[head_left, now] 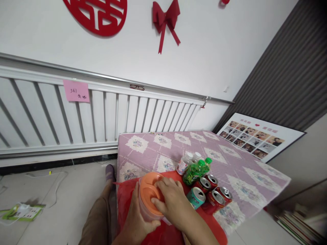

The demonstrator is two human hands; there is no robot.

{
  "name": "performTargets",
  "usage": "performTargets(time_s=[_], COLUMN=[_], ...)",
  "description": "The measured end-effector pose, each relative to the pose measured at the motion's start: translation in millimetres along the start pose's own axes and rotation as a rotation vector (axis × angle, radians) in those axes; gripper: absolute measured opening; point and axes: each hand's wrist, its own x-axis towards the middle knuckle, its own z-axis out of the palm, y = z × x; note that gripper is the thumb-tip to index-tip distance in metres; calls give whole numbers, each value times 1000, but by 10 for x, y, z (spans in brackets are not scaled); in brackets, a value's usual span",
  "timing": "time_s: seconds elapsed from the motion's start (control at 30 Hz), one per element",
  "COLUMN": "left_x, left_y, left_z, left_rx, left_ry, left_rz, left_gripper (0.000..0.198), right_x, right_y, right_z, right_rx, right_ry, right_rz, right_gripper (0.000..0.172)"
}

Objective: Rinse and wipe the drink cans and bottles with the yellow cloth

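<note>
A clear round container with an orange lid (148,190) is near the table's front edge, above a red sheet (125,194). My left hand (136,217) wraps round the container's left and near side. On top, my right hand (170,199) has its fingers bent on the lid, with the thumb pressed on its raised part. Just right of the hands are a teal can (196,197), several red cans (216,200), green bottles with green caps (193,173) and clear bottles with white caps (182,165).
A patterned cloth (199,144) covers the table. Behind it run a white radiator (148,114) and a pipe. A photo board (258,136) leans at the back right. Books (298,226) lie at the lower right. A leg (98,211) is beside the table's left side.
</note>
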Motion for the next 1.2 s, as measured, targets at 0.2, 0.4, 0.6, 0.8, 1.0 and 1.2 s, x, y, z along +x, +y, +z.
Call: performTargets(time_s=[0.2, 0.4, 0.6, 0.8, 1.0, 1.2], left_x=[3, 12, 6, 22, 13, 20], left_y=[37, 21, -27, 60, 69, 58], left_z=[5, 13, 32, 10, -1, 16], left_rx=[-20, -12, 39, 18, -6, -22], left_ry=[30, 18, 69, 54, 54, 67], left_rz=[-24, 26, 54, -8, -19, -48], left_gripper=[118, 122, 121, 118, 118, 116], right_x=[37, 133, 214, 238, 298, 314], right_y=[93, -68, -215, -57, -59, -117], right_z=[-27, -62, 48, 43, -133, -253], right_rx=[8, -72, -182, -94, -25, -54], right_ry=[-58, -68, -27, -25, -89, -53], right_rz=[-104, -40, 55, -90, -95, -114], right_gripper=[23, 20, 18, 12, 8, 6])
